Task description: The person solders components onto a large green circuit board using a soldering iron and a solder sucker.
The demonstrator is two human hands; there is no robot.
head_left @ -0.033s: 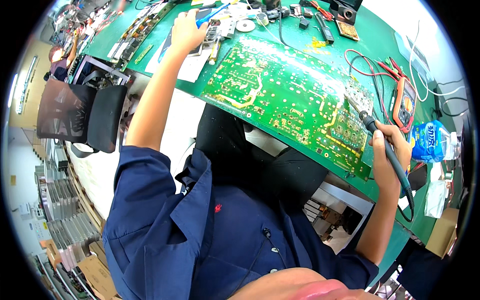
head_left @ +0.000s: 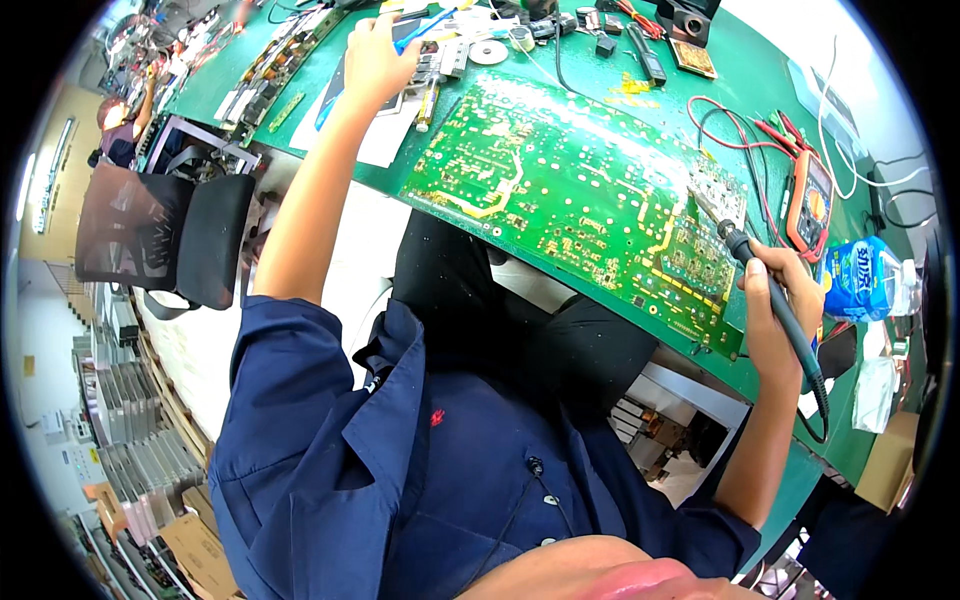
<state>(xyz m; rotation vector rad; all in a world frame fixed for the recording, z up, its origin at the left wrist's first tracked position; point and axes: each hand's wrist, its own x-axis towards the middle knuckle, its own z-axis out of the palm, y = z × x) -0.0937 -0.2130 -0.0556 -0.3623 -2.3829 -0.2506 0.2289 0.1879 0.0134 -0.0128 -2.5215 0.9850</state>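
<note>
Over on the right, my right hand point(head_left: 785, 285) is closed round the grip of a soldering iron point(head_left: 770, 275). Its tip points up and left onto the right part of a large green circuit board point(head_left: 560, 185), near a cluster of pale components. Whether the tip touches the board I cannot tell. My left arm reaches far forward to the upper left, where my left hand point(head_left: 377, 65) is closed at a slim blue tool point(head_left: 425, 30) slanting up to the right. Most of those fingertips are hidden. Beneath that hand lie a dark flat device and white paper point(head_left: 385, 140).
An orange multimeter point(head_left: 810, 205) with red and black leads lies right of the board, near a blue-labelled bottle point(head_left: 860, 280). The iron's cord loops below my right hand. Small parts and cables fill the bench's far side. At left are an office chair point(head_left: 215, 240) and another person point(head_left: 118, 130).
</note>
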